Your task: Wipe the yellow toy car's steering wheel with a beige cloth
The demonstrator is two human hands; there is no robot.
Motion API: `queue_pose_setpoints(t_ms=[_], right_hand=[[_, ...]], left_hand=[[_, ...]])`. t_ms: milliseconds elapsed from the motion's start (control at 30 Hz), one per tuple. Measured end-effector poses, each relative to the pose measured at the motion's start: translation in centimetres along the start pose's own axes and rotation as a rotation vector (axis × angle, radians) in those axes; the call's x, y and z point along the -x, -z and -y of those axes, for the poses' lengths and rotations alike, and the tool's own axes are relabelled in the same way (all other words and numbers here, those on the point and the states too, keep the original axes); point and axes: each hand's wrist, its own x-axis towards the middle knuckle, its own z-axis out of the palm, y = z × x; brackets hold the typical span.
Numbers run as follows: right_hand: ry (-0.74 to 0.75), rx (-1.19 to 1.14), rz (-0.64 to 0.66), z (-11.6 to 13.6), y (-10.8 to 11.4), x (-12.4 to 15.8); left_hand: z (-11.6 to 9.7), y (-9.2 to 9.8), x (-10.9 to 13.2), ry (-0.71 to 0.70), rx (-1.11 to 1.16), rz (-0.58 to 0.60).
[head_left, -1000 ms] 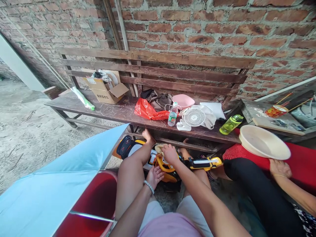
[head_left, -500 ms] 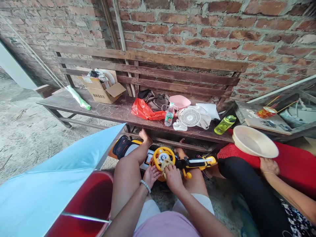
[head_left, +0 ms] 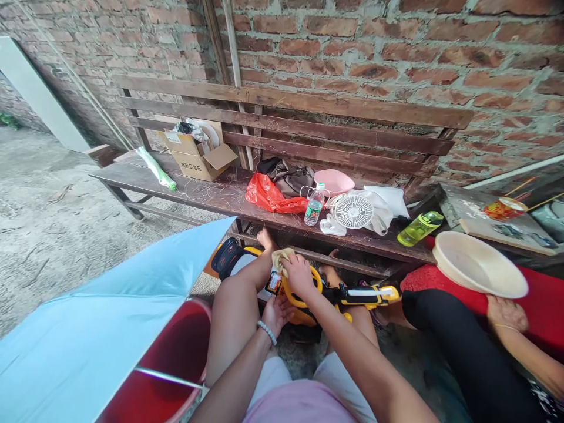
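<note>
A toy ride-on vehicle with a yellow steering wheel (head_left: 315, 279) is between my legs. My right hand (head_left: 299, 276) grips a beige cloth (head_left: 282, 258) above the wheel's upper left side, near the small panel (head_left: 274, 282). Below the wheel, my left hand (head_left: 278, 314) is palm up with its fingers apart, close to the toy's near side. Its fingertips are partly hidden by the wheel. A yellow and black toy arm (head_left: 370, 295) sticks out to the right.
A wooden bench (head_left: 211, 198) holds a cardboard box (head_left: 194, 158), a red bag, a bottle (head_left: 314, 205) and a white fan (head_left: 353, 211). A light blue umbrella (head_left: 110, 305) covers the left over a red tub (head_left: 176, 346). At right, a person's hand (head_left: 506, 313) touches a cream basin (head_left: 478, 265).
My right hand has moved the cloth from the wheel's centre up and left, beyond its rim. My left hand stays low beside the wheel. The camera view has shifted slightly.
</note>
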Motion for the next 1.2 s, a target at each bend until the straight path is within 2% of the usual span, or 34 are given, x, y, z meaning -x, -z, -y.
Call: queue_pose_setpoints(t_ms=[67,133,267,367,567,833,967,1033,1133,1200], right_hand=[[-0.062,0.017,0.060,-1.3,-0.3,-0.9],[-0.068,0.024,0.117,-2.2,-1.3,-0.5],[0.063,0.037,0.151,-2.2,-3.4,2.9],[0.094,0.035,0.165,-1.5,-4.2,5.9],[0.052,0.032,0.167,-2.3,-4.8,10.1],[-0.112,0.003,0.196,-4.3,-4.8,13.4],[-0.217,-0.007,0.220,-5.2,-2.6,13.5],[-0.241,-0.017,0.171,-5.3,-1.0,12.7],[-0.179,-0.017,0.051,-4.0,0.8,10.4],[-0.061,-0.023,0.009,-2.4,1.0,8.5]], left_hand=[[-0.1,-0.1,0.1,0.000,-0.007,-0.045],[-0.2,-0.2,0.1,0.001,-0.018,-0.044],[-0.2,-0.5,0.1,0.013,-0.050,-0.073],[-0.1,-0.5,0.0,0.006,-0.054,-0.066],[0.1,-0.5,0.2,0.007,-0.031,-0.038],[0.2,-0.4,0.1,0.007,-0.094,-0.019],[0.2,-0.4,0.1,-0.001,-0.086,-0.031],[0.2,-0.5,0.0,-0.008,-0.086,-0.041],[0.3,-0.6,-0.3,0.002,-0.080,-0.062],[0.5,-0.5,-0.5,0.010,-0.050,-0.065]])
